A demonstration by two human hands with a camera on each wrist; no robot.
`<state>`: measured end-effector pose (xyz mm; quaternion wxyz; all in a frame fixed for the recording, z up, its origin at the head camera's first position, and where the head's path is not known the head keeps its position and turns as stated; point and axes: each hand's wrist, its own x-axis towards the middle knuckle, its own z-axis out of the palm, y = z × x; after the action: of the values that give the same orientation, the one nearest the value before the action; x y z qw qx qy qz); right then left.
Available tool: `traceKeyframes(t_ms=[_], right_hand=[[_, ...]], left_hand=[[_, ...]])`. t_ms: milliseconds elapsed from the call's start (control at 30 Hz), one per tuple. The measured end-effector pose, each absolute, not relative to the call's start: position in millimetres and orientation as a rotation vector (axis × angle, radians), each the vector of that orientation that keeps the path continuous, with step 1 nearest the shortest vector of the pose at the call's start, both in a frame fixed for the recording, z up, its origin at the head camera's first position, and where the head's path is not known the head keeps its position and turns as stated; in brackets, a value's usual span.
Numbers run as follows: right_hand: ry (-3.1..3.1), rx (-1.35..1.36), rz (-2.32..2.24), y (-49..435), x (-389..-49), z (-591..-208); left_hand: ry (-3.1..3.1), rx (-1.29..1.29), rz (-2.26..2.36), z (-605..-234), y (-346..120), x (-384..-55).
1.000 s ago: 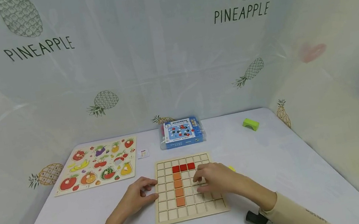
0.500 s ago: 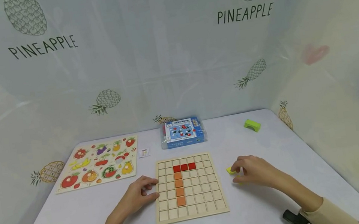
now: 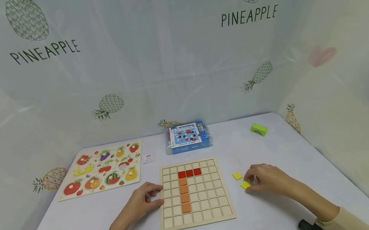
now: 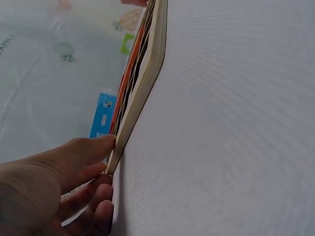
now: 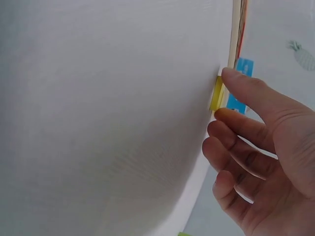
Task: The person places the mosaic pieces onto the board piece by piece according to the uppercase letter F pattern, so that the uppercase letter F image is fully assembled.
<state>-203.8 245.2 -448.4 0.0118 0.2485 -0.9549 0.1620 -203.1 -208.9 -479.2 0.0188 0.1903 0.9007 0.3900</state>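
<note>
A square wooden grid board [image 3: 211, 189] lies mid-table, with a row of red tiles [image 3: 189, 173] and a column of orange tiles [image 3: 185, 198] set in its squares. At its left edge rests my left hand [image 3: 141, 201], thumb and forefinger touching the rim apart from each other; the left wrist view shows the thumb [image 4: 101, 146] right at the side of the board. Right of the board, my right hand [image 3: 266, 179] pinches a small yellow square tile [image 3: 245, 185] between thumb and forefinger, close to the tabletop. Another yellow tile [image 3: 237, 175] lies just beyond it.
A fruit picture board [image 3: 101, 170] lies at the left, with a small printed card [image 3: 148, 158] beside it. Behind the grid board sits a blue boxed set [image 3: 188, 137]. A green arched block [image 3: 259, 129] stands at the back right.
My right hand has moved right from over the grid board to the yellow tiles and taken hold of the nearer one. My left hand has stayed at the board's edge.
</note>
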Motion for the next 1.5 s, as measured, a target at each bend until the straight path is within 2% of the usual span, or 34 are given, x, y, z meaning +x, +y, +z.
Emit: traceKeyframes(t_ms=[1067,1500], right_hand=[[-2.959,0.812,0.531,246,-206,-456],[-2.943,0.847,0.517,235,-213,-438]], left_hand=[[2.794,0.607,1.202,-482,-209,-201],[2.788,0.636,1.227,-480,-210,-203]])
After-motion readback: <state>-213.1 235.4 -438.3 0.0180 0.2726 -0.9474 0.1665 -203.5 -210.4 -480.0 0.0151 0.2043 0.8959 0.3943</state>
